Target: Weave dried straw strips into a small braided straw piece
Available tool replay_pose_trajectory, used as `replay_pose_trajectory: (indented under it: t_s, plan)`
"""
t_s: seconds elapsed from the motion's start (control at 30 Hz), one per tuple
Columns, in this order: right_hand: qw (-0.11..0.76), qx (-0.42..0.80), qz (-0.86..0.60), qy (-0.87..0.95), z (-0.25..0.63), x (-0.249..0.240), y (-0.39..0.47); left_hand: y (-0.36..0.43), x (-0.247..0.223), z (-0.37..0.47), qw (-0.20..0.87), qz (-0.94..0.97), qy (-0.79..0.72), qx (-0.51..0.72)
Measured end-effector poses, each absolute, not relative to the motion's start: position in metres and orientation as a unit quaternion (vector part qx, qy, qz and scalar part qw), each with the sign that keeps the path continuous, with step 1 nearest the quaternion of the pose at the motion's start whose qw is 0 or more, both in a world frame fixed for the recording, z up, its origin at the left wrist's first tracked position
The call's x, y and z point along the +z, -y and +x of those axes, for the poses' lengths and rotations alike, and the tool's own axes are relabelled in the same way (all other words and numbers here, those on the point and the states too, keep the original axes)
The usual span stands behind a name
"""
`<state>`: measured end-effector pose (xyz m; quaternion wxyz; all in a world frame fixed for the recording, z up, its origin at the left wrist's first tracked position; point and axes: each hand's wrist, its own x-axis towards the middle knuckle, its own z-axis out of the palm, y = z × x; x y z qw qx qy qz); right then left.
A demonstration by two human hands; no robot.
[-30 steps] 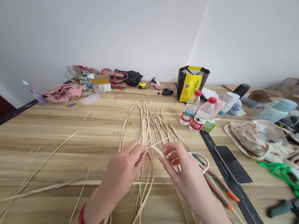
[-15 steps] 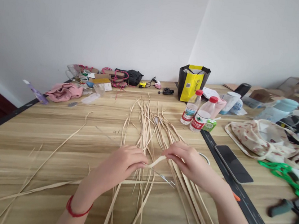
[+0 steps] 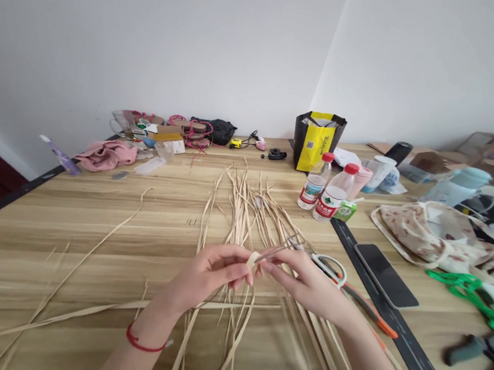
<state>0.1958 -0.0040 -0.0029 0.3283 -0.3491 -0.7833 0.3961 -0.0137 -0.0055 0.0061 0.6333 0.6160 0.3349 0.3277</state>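
Left hand and right hand meet above the table, fingertips pinching one curled straw strip; only a small loop formed. The straw bundle lies loose beyond them; most seems unworked.

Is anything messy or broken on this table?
Nothing looks broken or spilled. The straw strips lie fanned loosely across the table, with a few strays off to the left. The left hand and right hand pinch one curled strip together. A pink cloth sits crumpled by the wall.
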Motion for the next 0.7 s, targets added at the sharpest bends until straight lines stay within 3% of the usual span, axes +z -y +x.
replay_pose_trajectory:
  t_s: [0.23, 0.7]
  plan:
    - [0.380, 0.387, -0.413, 0.732, 0.174, -0.015, 0.014, 0.002, -0.001, -0.010, 0.672, 0.536, -0.329, 0.392]
    - [0.350, 0.430, -0.408, 0.725, 0.163, -0.033, 0.015, 0.000, -0.005, -0.015, 0.696, 0.499, -0.361, 0.368]
